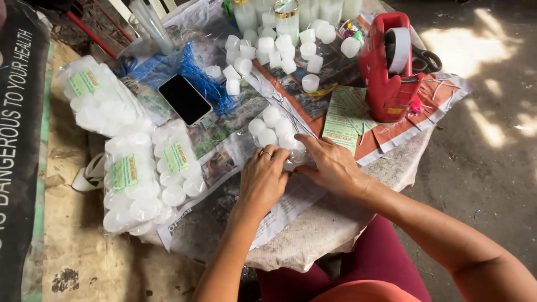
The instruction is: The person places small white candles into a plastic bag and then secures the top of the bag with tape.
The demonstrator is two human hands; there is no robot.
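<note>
From the head camera, the work looked well under way. Three sealed packs of small white candles [134, 184] with green labels lay stacked at the left side of the newspaper-covered table [313, 229]. One more clear bag of candles [275, 133] lay open at its near end in the middle of the table, directly under both hands. A good many loose white candles [279, 50] stood unbagged at the far side, and a few green paper labels [345, 114] lay just right of the bag, so by my judgement more remained than was finished.

The left hand [263, 178] lay palm down, fingers curled and pressed onto the bag's near edge, a ring on one finger. The right hand [331, 163] came in from the right, wrist bent, its fingers flat and pointing left, pinching the same plastic edge beside the left fingertips. The two hands were touching at the bag's mouth.

A red tape dispenser [389, 67] stood beyond the labels, scissors [428, 59] behind it, and a black phone [184, 99] lay on blue string [207, 84] farther left.
</note>
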